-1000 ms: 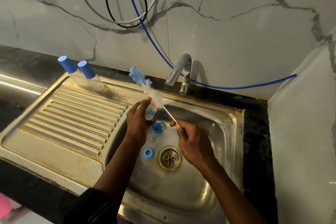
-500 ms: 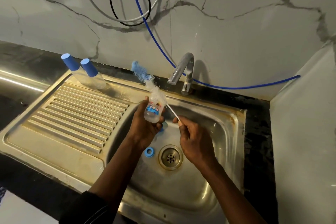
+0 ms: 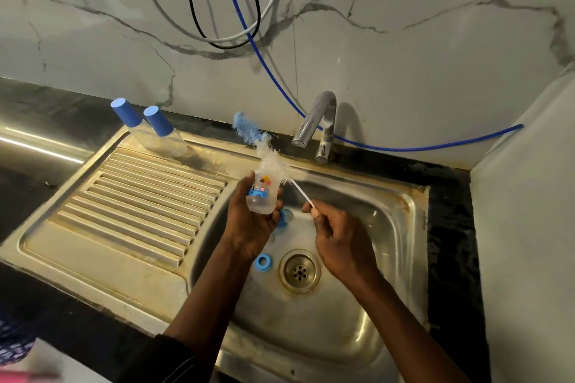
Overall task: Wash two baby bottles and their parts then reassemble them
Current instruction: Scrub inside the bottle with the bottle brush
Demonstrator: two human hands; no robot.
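Observation:
My left hand grips a small clear baby bottle with a blue printed picture, held above the sink basin. My right hand pinches the thin white handle of a bottle brush; its white and blue bristles lie against the bottle's upper end and stick out past it toward the wall. A blue ring lies on the basin floor left of the drain. Another blue part shows behind my left hand, mostly hidden.
Two clear bottles with blue caps lean at the back of the ribbed drainboard. The tap stands behind the steel sink, no water running. Cables and a blue hose hang on the marble wall. The drain is open.
My left hand has turned the bottle so its printed side faces me and raised it slightly. The brush stays at the bottle's upper end, and my right hand has barely shifted.

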